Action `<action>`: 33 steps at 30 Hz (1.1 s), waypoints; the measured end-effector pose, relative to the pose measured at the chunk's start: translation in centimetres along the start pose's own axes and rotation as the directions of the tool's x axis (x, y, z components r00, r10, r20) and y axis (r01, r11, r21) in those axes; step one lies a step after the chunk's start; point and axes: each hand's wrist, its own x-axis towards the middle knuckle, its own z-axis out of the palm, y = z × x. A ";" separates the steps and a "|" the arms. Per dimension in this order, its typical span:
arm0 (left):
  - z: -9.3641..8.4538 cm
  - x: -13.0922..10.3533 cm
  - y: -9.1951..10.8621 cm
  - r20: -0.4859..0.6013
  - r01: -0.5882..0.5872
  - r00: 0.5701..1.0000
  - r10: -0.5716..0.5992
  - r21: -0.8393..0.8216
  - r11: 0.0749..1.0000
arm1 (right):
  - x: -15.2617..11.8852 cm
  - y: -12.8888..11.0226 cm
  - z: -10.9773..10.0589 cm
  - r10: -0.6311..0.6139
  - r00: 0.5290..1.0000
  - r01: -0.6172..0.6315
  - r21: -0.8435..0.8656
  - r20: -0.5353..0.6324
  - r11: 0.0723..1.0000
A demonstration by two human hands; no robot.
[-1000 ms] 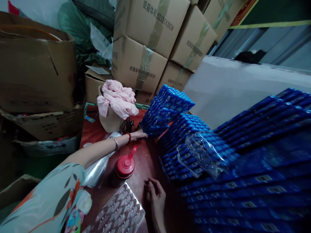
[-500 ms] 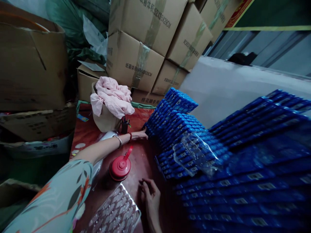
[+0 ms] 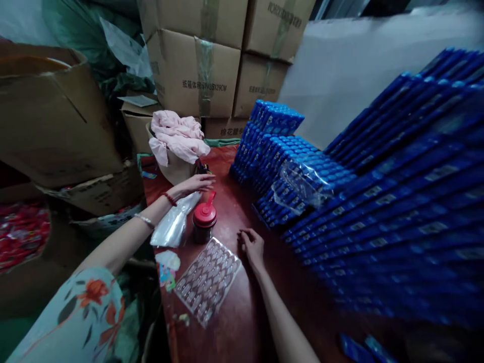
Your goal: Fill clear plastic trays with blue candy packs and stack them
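A clear patterned tray [image 3: 209, 280] lies flat on the red bench [image 3: 230, 325].
Just beside its edge is the right hand [image 3: 252, 248], empty, fingers loosely curled; next, an upright red-lidded bottle [image 3: 204, 217], then the left hand [image 3: 193, 185], empty, fingers outstretched. Stacked blue packs [image 3: 378, 217] line the right; behind, pink cloth [image 3: 177, 133] tops a bin [image 3: 177, 169] before taped cartons [image 3: 223, 85].
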 end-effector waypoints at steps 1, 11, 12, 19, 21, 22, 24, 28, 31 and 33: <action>-0.6 -2.5 0.1 -0.065 -0.045 0.997 0.044 -0.022 0.999 | 0.0 -0.1 0.0 -0.004 1.000 0.004 -0.008 0.002 1.000; 7.0 -24.7 -6.3 -0.479 -0.063 0.862 0.165 0.221 0.973 | -5.9 -3.5 0.4 -0.216 0.951 0.265 -0.221 0.223 0.939; 8.8 -25.7 -7.5 -0.463 -0.061 0.870 0.171 0.242 0.968 | -7.6 -3.5 0.2 -0.226 0.947 0.280 -0.238 0.229 0.930; 20.5 -29.9 -11.9 -0.055 -0.241 0.951 0.303 0.482 0.842 | -20.0 -0.5 -8.6 -0.220 0.974 0.157 -0.567 -0.044 0.808; 23.5 -30.5 -12.2 0.110 -0.315 0.947 0.302 0.498 0.808 | -23.2 -0.3 -11.9 -0.153 0.974 0.026 -0.591 -0.166 0.806; 24.9 -30.7 -12.3 0.169 -0.337 0.942 0.292 0.508 0.793 | -24.8 -0.5 -13.3 -0.104 0.968 -0.047 -0.571 -0.229 0.820; 27.4 -30.5 -12.4 0.213 -0.339 0.940 0.265 0.526 0.780 | -27.5 -1.2 -15.4 0.015 0.934 -0.189 -0.457 -0.358 0.869; 31.3 -28.7 -12.1 0.283 -0.256 0.949 0.140 0.431 0.865 | -31.3 -2.9 -17.2 0.262 0.740 -0.339 -0.006 -0.619 0.941; 33.4 -27.3 -11.2 0.438 -0.106 0.898 -0.030 0.284 0.953 | -32.9 -3.4 -17.8 0.469 0.637 -0.268 0.395 -0.612 0.879; 34.4 -26.9 -10.6 0.448 -0.014 0.890 -0.088 0.219 0.976 | -33.6 -3.4 -18.4 0.556 0.630 -0.220 0.563 -0.542 0.797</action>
